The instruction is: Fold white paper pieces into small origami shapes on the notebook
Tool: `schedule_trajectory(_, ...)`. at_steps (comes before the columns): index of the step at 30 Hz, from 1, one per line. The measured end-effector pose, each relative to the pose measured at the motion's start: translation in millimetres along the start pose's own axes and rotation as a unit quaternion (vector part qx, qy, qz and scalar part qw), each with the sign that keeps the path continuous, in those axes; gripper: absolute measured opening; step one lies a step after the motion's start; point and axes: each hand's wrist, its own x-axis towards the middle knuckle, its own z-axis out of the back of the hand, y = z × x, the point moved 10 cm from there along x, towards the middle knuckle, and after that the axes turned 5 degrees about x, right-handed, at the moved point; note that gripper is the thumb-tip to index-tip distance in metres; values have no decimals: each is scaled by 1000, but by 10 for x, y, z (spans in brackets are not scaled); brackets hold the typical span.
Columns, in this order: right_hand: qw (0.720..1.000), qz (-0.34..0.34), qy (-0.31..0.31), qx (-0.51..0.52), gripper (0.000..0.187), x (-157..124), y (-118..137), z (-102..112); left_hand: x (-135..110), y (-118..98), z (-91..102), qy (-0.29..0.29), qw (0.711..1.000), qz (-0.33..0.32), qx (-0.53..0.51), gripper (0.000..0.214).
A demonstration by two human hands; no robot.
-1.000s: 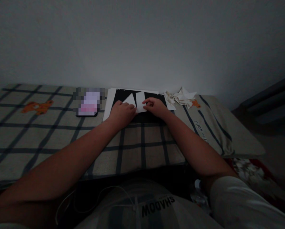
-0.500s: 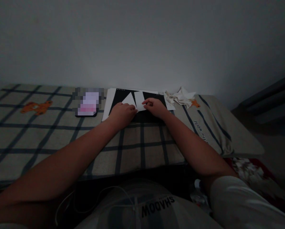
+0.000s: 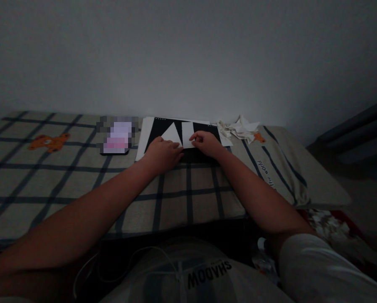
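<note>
The left hand (image 3: 167,155) lies palm down at the near side of a white triangular paper (image 3: 173,133), with its fingers close together and their tips at the near edge of this piece. The thumb side is partly hidden, so I cannot tell if the grip is clamped on the paper or only presses it. The right hand (image 3: 206,144) is curled at the right side of a white rectangular paper (image 3: 187,130); its thumb and index finger are bent, with only a small gap between the tips, and they touch the near right part of this piece. Whether this grip really pinches the paper, I cannot tell. The two papers lie side by side on a black sheet (image 3: 156,128), the triangle on the left and the rectangle on the right, and the hands are apart from each other. Under the black sheet, white sheets (image 3: 144,136) show at the left, on a desk covered with a checked cloth (image 3: 43,181). Farther left lies a pixelated phone-like object (image 3: 117,139), and to the right, near the wall (image 3: 188,54), is a crumpled pale paper (image 3: 238,128).
</note>
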Motion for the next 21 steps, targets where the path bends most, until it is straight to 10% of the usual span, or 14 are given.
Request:
schedule_trajectory(14,993,82,-45,74,26,-15,253,148,-29,396,42,-36,985,112,-123,40)
schedule_trajectory(21,984,153,-10,94,23,-154,698,49,-136,897,-121,-124,850,238,-452,51)
